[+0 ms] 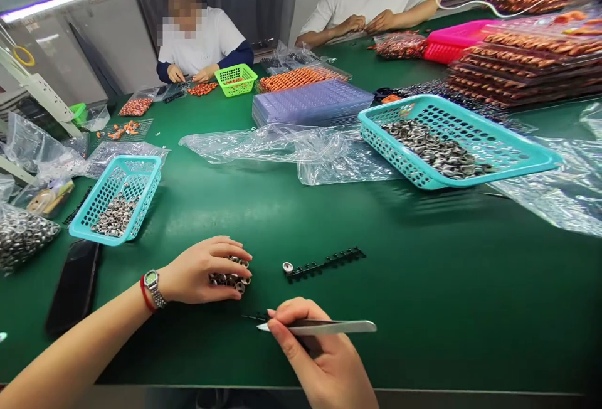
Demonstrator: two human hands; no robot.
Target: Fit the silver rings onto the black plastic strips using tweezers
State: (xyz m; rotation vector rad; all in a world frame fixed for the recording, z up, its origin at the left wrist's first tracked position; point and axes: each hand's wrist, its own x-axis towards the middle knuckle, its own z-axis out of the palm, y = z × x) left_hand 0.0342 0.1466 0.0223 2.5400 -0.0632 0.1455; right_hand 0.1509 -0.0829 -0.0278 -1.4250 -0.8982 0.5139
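My left hand point(211, 271), with a watch and a red band at the wrist, is open. Its fingers are spread and curved over a small pile of round metal caps point(230, 280), partly hiding it. In my right hand point(315, 346) is a pair of silver tweezers point(336, 327), tips pointing left near the pile. A thin dark piece point(255, 317) shows beside the tips; whether I hold it is unclear. Beyond my right hand a black toothed strip point(324, 265) lies on the green table, with one round metal cap point(288, 267) at its left end.
Blue baskets of metal caps stand at the left point(87, 230) and right point(418, 177). A black phone point(73, 286) lies near my left forearm. Plastic bags point(329, 152) and stacked clear trays point(310, 101) are farther back. Two people point(202, 39) sit across the table, hands busy.
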